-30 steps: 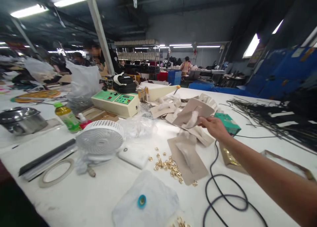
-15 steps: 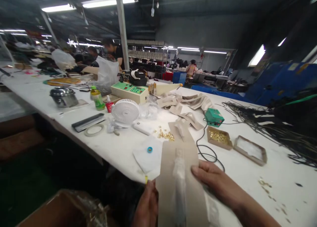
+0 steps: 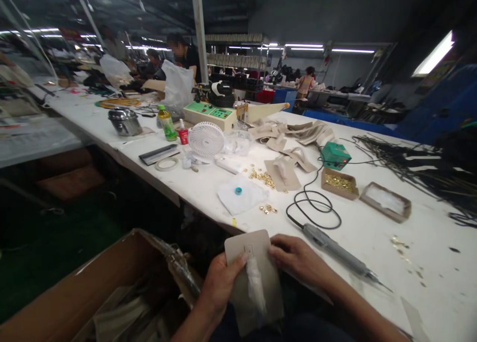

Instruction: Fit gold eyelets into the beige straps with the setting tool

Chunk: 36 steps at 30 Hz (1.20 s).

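Note:
In the head view, a beige leather-like panel [image 3: 274, 287] with rounded corners hangs tilted in front of the table's near edge. A strip wrapped in clear plastic [image 3: 256, 285] runs down its face, below a small rectangular outline. My left hand [image 3: 218, 280] grips the left side, its thumb pressed on the face by that outline. Pinched at the upper right edge are the fingers of my right hand [image 3: 296, 255]. Right of that hand, a grey electric screwdriver [image 3: 335, 250] lies on the table. Small gold metal fittings [image 3: 267, 209] lie beyond the panel.
An open cardboard box [image 3: 112, 277] with beige pieces stands at lower left. On the table [image 3: 197, 198] are a white fan [image 3: 206, 139], a green power unit [image 3: 335, 155], a small box of gold parts [image 3: 340, 183], more beige panels [image 3: 309, 132] and black cords [image 3: 395, 150].
The panel has come down and toward me, off the tabletop. My left thumb now rests on its face. The screwdriver has come into sight, and the view has turned left and down.

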### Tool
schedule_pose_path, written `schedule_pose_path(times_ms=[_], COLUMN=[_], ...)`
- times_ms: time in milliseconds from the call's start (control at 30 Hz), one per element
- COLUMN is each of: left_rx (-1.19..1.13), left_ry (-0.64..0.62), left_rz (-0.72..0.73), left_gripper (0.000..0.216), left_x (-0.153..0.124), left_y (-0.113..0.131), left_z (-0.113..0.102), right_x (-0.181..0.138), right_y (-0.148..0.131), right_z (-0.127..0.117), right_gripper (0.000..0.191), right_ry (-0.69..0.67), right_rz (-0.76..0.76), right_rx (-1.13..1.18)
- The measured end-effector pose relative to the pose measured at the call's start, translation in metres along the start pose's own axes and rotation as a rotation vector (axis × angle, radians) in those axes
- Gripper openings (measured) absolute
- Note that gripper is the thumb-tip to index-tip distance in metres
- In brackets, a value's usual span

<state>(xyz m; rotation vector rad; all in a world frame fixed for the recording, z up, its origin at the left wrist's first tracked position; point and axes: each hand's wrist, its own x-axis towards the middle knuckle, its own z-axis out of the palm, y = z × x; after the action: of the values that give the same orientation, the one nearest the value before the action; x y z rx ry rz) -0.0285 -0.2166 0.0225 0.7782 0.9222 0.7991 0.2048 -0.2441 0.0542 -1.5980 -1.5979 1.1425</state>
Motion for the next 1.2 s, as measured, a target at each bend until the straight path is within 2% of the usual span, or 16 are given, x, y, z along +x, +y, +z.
schedule_pose_path(times_ms=[100, 167, 367, 567, 700, 767, 900, 967, 1067, 1200], left_rx=[0.027, 0.030, 0.031, 0.023, 0.032, 0.047, 0.141, 0.196, 0.262, 0.281], left_ry=[0.045, 0.048, 0.036, 0.041, 0.061, 0.080, 0.129, 0.152, 0.174, 0.177], left_rz=[0.030, 0.026, 0.014, 0.024, 0.027, 0.039, 0.086, 0.110, 0.153, 0.196], left_gripper=[0.051, 0.051, 0.052, 0.053, 0.052, 0.051, 0.042, 0.037, 0.032, 0.037], left_x=[-0.003, -0.004, -0.004, -0.007, -0.007, -0.006, -0.005, -0.005, -0.009, -0.017], left_y=[-0.001, -0.002, -0.006, -0.004, -0.008, -0.011, -0.013, -0.012, -0.007, -0.002], left_z=[0.008, 0.011, 0.015, 0.014, 0.010, 0.008, 0.010, 0.014, 0.021, 0.028], right_x=[0.029, 0.049, 0.093, 0.096, 0.076, 0.059, 0.016, -0.001, -0.012, -0.015], right_y=[0.016, 0.023, 0.026, 0.022, 0.011, 0.000, -0.024, -0.032, -0.032, -0.020], right_z=[-0.018, -0.029, -0.040, -0.042, -0.040, -0.033, 0.000, 0.021, 0.043, 0.047], right_gripper=[0.036, 0.038, 0.027, 0.019, 0.015, 0.016, 0.023, 0.023, 0.020, 0.017], right_ry=[0.287, 0.364, 0.308, 0.258, 0.273, 0.309, 0.400, 0.367, 0.356, 0.436], right_rz=[0.082, 0.113, 0.193, 0.217, 0.177, 0.141, 0.064, 0.035, -0.030, -0.102], right_rx=[-0.320, -0.524, -0.767, -0.844, -0.818, -0.730, -0.156, 0.060, 0.113, 0.046])
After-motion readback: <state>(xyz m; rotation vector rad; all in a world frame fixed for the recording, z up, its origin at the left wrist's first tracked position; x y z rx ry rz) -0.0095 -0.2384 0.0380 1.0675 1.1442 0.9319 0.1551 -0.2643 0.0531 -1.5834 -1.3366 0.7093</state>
